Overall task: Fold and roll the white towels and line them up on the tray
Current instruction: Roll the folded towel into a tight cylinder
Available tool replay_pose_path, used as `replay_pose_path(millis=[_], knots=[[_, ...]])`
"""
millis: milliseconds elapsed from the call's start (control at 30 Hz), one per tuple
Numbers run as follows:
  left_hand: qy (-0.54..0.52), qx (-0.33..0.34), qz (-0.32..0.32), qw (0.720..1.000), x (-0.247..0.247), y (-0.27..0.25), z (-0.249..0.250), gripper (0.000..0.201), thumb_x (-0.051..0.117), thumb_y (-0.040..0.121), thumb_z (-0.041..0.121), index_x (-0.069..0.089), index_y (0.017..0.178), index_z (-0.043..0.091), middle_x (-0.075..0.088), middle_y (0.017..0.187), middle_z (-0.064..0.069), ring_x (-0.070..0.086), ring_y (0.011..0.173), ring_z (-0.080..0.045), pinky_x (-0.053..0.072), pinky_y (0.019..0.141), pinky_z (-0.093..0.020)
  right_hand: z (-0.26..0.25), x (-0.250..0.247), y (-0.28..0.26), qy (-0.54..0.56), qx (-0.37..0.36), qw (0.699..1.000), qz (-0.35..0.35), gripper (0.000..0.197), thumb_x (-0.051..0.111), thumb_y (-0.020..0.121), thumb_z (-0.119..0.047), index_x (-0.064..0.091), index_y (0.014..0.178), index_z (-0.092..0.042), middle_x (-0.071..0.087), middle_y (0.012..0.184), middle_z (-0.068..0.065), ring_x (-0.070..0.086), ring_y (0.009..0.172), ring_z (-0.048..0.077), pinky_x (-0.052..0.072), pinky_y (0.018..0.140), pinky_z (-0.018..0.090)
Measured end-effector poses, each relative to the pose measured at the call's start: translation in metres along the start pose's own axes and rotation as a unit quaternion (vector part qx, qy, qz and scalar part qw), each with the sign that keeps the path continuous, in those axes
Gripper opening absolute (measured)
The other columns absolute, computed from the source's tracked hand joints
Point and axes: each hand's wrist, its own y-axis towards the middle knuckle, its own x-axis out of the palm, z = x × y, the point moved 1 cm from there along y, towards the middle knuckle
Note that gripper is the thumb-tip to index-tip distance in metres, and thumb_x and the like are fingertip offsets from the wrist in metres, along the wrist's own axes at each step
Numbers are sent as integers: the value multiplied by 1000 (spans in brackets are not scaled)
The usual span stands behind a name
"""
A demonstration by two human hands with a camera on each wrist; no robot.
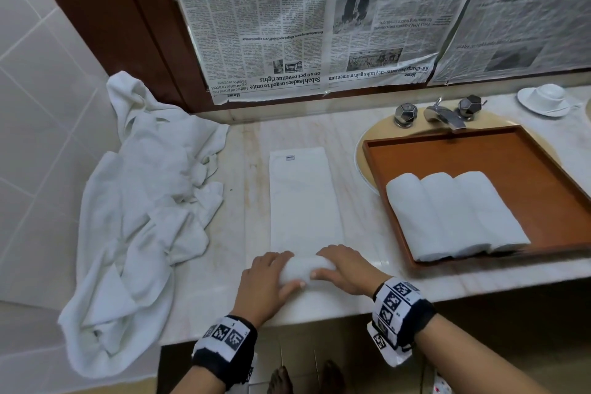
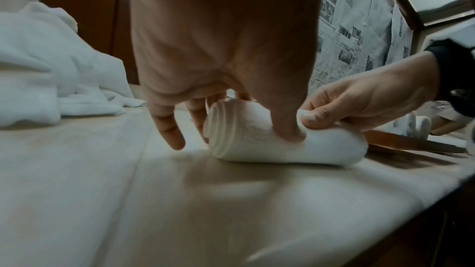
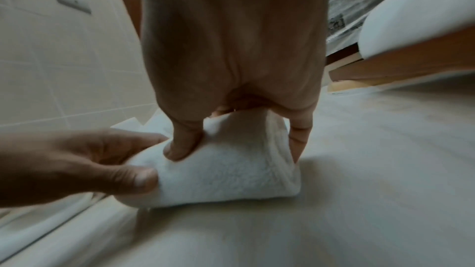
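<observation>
Hands: left hand (image 1: 267,281) and right hand (image 1: 347,269) are being clamped on the folded towel (image 1: 303,201), partly rolled.
Done: three rolled towels (image 1: 454,214) are lying on the tray (image 1: 543,176), right of the hands.
Left: a crumpled towel pile (image 1: 144,201) is waiting left of the hands.

Head looks down; both wrists view the towel roll (image 2: 259,141) closely.

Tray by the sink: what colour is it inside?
Reddish-brown wood, inside and rim alike; the tray shows best in the head view.

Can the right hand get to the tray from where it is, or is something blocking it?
Probably yes. The right hand grips the half-rolled towel, and only bare counter lies between it and the tray, though it is busy.
</observation>
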Motion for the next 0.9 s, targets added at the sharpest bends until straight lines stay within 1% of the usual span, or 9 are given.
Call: replay_pose_path(millis=[100,167,267,367,467,533,667,800,900], knots=[[-10,-20,-40,999,-6,7,-2,68,44,81,82,45,135,41,50,131,10,48,118,-17,43,95,-41,0,3,-8,40,22,997,55,44,49,98,-52,58,127,-20,62,123,-3,57,113,19,42,97,34],[-2,-25,-66,998,-8,11,-4,70,43,80,84,48,133,39,51,128,10,48,116,-17,44,94,-43,-4,13,-15,-132,-5,976,174,38,41,101,-43,59,125,-20,62,116,-2,60,106,23,45,90,39],[-31,-38,-90,995,-10,14,-5,83,35,70,91,51,130,36,51,125,8,49,116,-18,43,95,-43,-14,33,-28,-232,-35,945,228,40,43,88,-45,64,111,-20,63,104,-1,62,92,22,53,75,38],[-70,-52,-100,991,-10,11,-3,88,34,64,92,51,129,35,50,125,8,48,119,-18,42,98,-44,-7,36,-27,-217,-40,960,171,58,42,82,-62,61,117,-20,63,107,-1,62,96,21,54,76,37],[-5,-20,-34,999,-6,-1,3,79,47,78,82,38,143,38,37,142,12,37,130,-18,38,102,-41,1,21,-17,-114,-17,989,92,77,33,83,-80,54,130,-22,57,122,-2,51,113,20,41,95,38],[23,21,28,999,-3,-8,9,75,50,82,74,33,146,40,31,147,14,32,134,-18,36,102,-40,0,9,-9,-51,-1,998,45,65,47,86,-72,54,130,-24,55,124,-3,46,115,17,36,98,37],[14,40,39,998,4,-6,9,65,52,85,65,38,145,43,40,145,15,36,131,-19,38,99,-39,-2,-5,-2,21,7,1000,-10,46,63,86,-60,63,106,-18,62,110,1,53,103,20,42,93,39],[-61,16,-16,998,-2,12,-2,67,51,84,73,43,142,41,45,138,15,41,124,-18,40,98,-39,0,12,-16,-148,-20,974,173,55,44,92,-59,58,129,-21,58,124,-1,55,113,21,44,96,39],[-100,-2,-74,992,-3,31,-9,76,47,73,87,48,136,44,52,133,12,45,124,-20,40,102,-44,-1,33,-21,-224,-65,948,218,62,45,83,-60,55,131,-22,60,124,1,59,110,23,52,88,38]])
